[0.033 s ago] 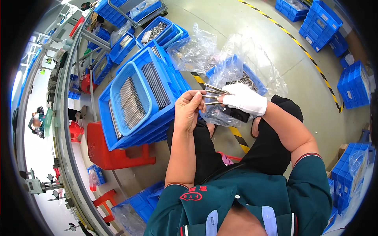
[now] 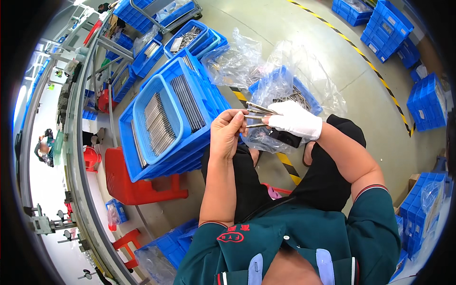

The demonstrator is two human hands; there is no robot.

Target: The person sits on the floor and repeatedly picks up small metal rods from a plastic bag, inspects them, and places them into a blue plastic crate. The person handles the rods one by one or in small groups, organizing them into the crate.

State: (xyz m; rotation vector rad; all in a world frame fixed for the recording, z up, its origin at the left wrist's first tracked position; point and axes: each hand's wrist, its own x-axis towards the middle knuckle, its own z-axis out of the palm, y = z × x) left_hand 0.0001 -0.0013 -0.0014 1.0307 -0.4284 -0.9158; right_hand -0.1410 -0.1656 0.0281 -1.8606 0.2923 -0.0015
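My right hand (image 2: pixel 297 122), in a white glove, grips several slim metal rods (image 2: pixel 257 117) that fan out toward the left. The bare left hand (image 2: pixel 227 132) pinches their far ends between thumb and fingers. Just beyond the gloved hand, a blue crate (image 2: pixel 312 100) lined with clear plastic holds many loose metal rods, partly hidden by that hand. To the left, a light-blue basket (image 2: pixel 137 114) carries neat rows of similar rods (image 2: pixel 160 124). It rests on a larger blue crate (image 2: pixel 124 137), where more dark rods (image 2: pixel 186 102) lie side by side.
A red stool (image 2: pixel 142 187) stands left of my legs, by a long metal-framed bench (image 2: pixel 78 156). Crumpled clear plastic (image 2: pixel 235 59) spreads ahead. Stacked blue crates (image 2: pixel 387 28) stand at far right, past a yellow-black floor stripe (image 2: pixel 354 45). Another blue bin (image 2: pixel 202 28) holds loose metal parts.
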